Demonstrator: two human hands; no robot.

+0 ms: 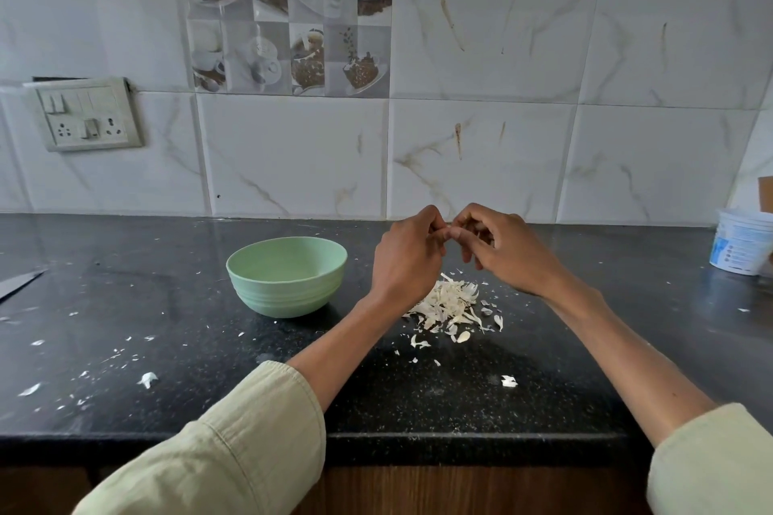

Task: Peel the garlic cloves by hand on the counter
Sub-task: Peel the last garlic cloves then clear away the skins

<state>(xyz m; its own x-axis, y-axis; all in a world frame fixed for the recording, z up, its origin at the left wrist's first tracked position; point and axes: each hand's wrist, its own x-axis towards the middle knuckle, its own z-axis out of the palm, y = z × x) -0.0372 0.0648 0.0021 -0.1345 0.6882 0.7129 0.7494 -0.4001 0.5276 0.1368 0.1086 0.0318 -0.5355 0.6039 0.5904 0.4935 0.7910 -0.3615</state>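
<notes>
- Step in hand, as I judge it: you are mid-peel on one garlic clove (448, 232), working it in the air at centre frame, above the dark surface (167, 305).
- Your left hand (408, 259) and right hand (500, 249) meet fingertip to fingertip. Both have their fingers curled in, pinching a small item between them. Only a sliver of it shows, so I take it for the clove from the task; how much skin remains on it cannot be told.
- A pile of skins (454, 305) lies directly below your hands, right of centre. Loose flakes are scattered across the surface toward the lower left.
- A green bowl (287, 276) stands just left of your left hand, apart from the pile. Its contents are not readable from this angle.
- A white tub (740, 245) sits at the right edge, and what looks like a knife blade (19, 283) at the far left edge.
- Next move, by my judgement: keep the clove steady in one hand, strip the loosened skin with the other thumb and forefinger, and let it drop on the pile. The bowl is the likely place for the bare clove.
</notes>
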